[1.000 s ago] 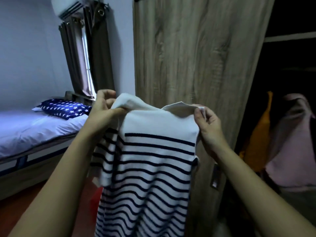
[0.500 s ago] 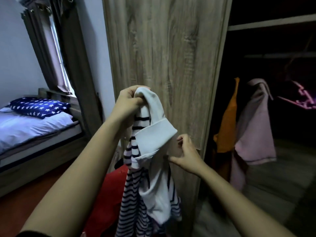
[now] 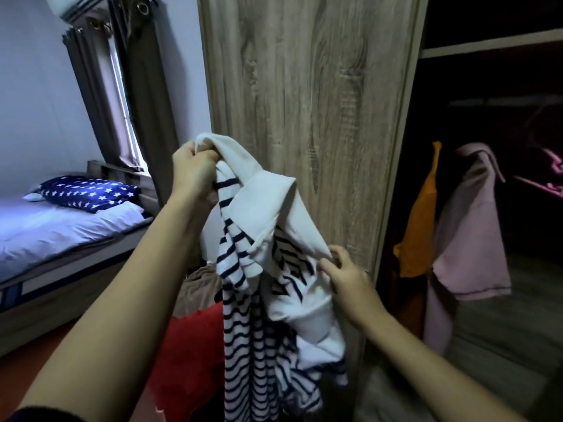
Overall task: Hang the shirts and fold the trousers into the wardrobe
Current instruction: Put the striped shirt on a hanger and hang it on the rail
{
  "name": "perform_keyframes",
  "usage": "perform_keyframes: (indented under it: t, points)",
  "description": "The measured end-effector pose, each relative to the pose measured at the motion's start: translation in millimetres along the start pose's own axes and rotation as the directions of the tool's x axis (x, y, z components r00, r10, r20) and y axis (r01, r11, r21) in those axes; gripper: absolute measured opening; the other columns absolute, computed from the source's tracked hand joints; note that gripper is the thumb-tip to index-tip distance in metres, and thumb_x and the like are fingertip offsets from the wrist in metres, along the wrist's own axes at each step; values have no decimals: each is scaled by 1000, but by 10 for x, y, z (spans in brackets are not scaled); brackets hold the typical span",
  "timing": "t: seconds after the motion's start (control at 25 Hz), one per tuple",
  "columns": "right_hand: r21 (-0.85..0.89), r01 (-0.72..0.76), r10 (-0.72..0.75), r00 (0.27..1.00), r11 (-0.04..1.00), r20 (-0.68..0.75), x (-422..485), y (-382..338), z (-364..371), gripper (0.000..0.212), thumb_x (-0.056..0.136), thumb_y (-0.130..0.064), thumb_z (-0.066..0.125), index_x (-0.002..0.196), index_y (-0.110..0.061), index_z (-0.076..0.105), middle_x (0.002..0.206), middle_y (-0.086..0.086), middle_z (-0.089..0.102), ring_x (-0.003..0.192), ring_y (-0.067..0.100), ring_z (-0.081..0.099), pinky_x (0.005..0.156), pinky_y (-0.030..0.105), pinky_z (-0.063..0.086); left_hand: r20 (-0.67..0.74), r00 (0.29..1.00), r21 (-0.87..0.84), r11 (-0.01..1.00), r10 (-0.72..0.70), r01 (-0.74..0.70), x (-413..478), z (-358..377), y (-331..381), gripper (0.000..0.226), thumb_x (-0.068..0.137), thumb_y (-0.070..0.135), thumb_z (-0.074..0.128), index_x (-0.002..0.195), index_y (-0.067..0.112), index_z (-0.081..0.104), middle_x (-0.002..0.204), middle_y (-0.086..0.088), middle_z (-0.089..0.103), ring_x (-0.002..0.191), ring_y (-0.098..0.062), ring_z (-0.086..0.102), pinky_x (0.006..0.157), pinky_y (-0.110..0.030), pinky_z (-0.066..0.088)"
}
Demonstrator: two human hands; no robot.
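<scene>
A white shirt with dark navy stripes (image 3: 259,306) hangs bunched in front of the wooden wardrobe door (image 3: 310,102). My left hand (image 3: 193,173) is raised and clenched on the shirt's white collar end. Lower down and to the right, my right hand (image 3: 344,277) pinches a white fold of the same shirt. In the open wardrobe on the right, an orange shirt (image 3: 419,220) and a pink shirt (image 3: 469,236) hang side by side, with pink hangers (image 3: 548,178) further right in the dark.
A red heap (image 3: 189,360) with a brown garment (image 3: 201,287) on top lies low behind the striped shirt. A bed (image 3: 61,236) with a star-patterned blue pillow (image 3: 88,193) stands at the left, beside curtains (image 3: 122,86) and a window. A wardrobe shelf (image 3: 490,44) runs overhead.
The shirt was spread wide between both hands; now it hangs bunched from my left hand. My right hand dropped from the top edge to a lower white fold. The view swung right toward the wardrobe.
</scene>
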State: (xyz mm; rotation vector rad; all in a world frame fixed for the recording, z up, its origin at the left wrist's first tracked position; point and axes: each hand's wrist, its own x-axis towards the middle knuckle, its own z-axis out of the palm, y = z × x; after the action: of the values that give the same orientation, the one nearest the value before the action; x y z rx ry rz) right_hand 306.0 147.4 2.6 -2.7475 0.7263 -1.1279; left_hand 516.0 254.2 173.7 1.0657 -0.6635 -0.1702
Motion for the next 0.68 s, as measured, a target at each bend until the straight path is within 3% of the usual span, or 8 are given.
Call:
perform_keyframes:
  t: [0.16,0.28,0.36,0.44,0.52,0.56,0.6,0.68]
  points:
    - [-177,-132,147,987,975,70,93,170,-186,32,80,-18,57,112,-15,53,122,3,45,100,29,55,74,39,51,1,1000,37,999,-24,24,5,23,-185,18,78,-4,43,75,10,54,65,-7,57,60,-16,60,51,-23,49]
    - [-191,-119,130,990,974,48,241,355,-503,42,72,-1,52,112,-15,56,124,5,48,98,33,55,79,36,50,-125,989,110,989,-83,97,235,-109,-430,11,80,6,51,88,10,57,77,-10,61,68,-19,59,54,-25,48]
    - [-183,-144,149,989,973,15,451,377,-812,44,71,-8,42,111,-11,59,123,9,52,101,36,57,86,37,50,-179,974,275,944,-137,183,366,-255,-606,21,76,14,60,97,12,56,92,-11,63,78,-21,59,64,-29,51]
    - [-191,-86,89,996,978,5,642,258,-1040,53,68,-23,32,111,-6,59,124,11,51,104,35,57,87,37,50,-123,972,508,828,-201,236,303,-240,-744,37,72,16,62,107,16,52,109,-11,59,93,-25,57,84,-35,51]
    - [-167,-37,39,999,985,9,778,37,-1168,56,66,-24,33,110,-3,60,123,12,50,108,30,55,87,31,45,1,995,648,758,-101,76,-35,2,-770,49,75,12,53,123,15,47,123,-15,46,111,-32,48,99,-37,40]
    - [-145,-31,33,999,989,10,823,-82,-1221,54,65,-21,36,109,-2,61,122,12,50,109,28,55,87,28,43,144,989,605,788,33,-114,-280,154,-803,53,73,16,49,126,13,47,125,-16,43,115,-32,44,102,-36,36]
    - [-125,-22,24,1000,992,13,847,-167,-1250,51,65,-18,39,108,-1,61,121,11,50,109,26,54,87,26,41,315,934,507,802,169,-316,-555,300,-854,55,71,26,48,124,13,49,122,-13,45,114,-27,45,101,-36,36]
    - [-132,-12,16,1000,991,25,821,-251,-1293,40,71,-8,46,107,-1,60,122,10,48,109,26,54,84,23,40,586,764,471,655,269,-591,-1048,459,-1051,56,75,47,47,123,19,48,117,-2,48,107,-19,47,92,-37,39]
